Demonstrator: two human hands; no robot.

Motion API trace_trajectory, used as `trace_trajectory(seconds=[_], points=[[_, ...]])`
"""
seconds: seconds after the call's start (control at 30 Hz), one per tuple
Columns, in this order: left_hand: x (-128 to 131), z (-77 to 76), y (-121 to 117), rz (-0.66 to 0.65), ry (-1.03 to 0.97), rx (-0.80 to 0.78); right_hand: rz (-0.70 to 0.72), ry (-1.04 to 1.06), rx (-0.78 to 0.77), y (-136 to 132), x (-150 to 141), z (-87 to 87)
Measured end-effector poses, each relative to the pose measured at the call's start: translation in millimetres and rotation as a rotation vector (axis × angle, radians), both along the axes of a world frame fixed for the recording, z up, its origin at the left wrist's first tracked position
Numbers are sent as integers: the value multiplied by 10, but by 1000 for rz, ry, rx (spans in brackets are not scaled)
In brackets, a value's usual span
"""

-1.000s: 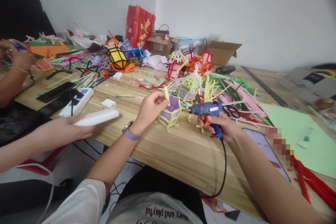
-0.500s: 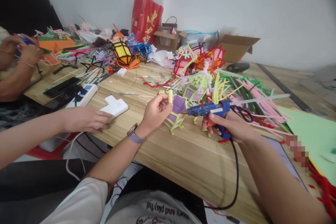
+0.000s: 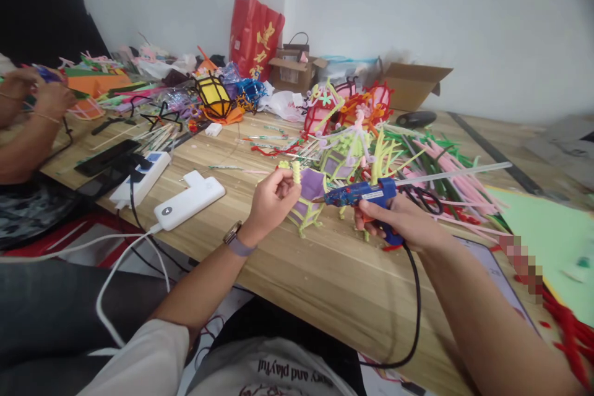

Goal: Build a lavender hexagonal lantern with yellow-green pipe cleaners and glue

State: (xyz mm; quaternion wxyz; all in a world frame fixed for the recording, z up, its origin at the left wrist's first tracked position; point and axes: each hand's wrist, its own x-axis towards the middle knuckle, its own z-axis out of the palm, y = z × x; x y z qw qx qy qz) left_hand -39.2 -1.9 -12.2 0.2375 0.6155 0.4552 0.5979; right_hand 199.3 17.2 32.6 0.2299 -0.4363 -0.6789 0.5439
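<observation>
My left hand point(image 3: 271, 201) pinches a short yellow coiled pipe-cleaner piece point(image 3: 295, 171) just above a small purple and lime pipe-cleaner basket point(image 3: 310, 199) standing on the wooden table point(image 3: 297, 260). My right hand point(image 3: 401, 223) grips a blue hot glue gun point(image 3: 366, 195). Its nozzle points left, close to the basket's purple side. A clear glue stick juts out of the gun's back. A black cord hangs from the handle over the table edge.
A heap of coloured pipe cleaners point(image 3: 417, 161) and finished lanterns point(image 3: 216, 96) lies behind. A white power bank point(image 3: 188, 201) with a cable and a power strip point(image 3: 142, 179) sit to the left. Another person's hands point(image 3: 32, 90) work at the far left. Green paper point(image 3: 552, 235) lies on the right.
The other person's arm that set the white power bank on the table has withdrawn from view. My hands stay at the basket, with the glue gun nozzle a little closer to it.
</observation>
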Motion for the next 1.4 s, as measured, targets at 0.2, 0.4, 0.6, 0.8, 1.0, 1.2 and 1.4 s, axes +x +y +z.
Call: trace_trajectory(seconds=[0.2, 0.4, 0.6, 0.8, 1.0, 1.2, 1.4], points=[[-2, -18, 6, 18, 26, 4, -20, -5, 20, -8, -1, -7], [-4, -23, 7, 33, 48, 6, -14, -7, 24, 13, 26, -63], [-5, -41, 3, 28, 45, 16, -30, -29, 78, 28, 41, -81], [-6, -31, 4, 55, 79, 21, -7, -92, 102, 14, 43, -54], [-1, -13, -8, 61, 81, 9, -29, -124, 99, -5, 13, -29], [-1, -28, 3, 57, 75, 0, -41, -125, 115, -11, 18, -45], [-3, -27, -5, 56, 70, 1, -56, -120, 119, -14, 23, -42]])
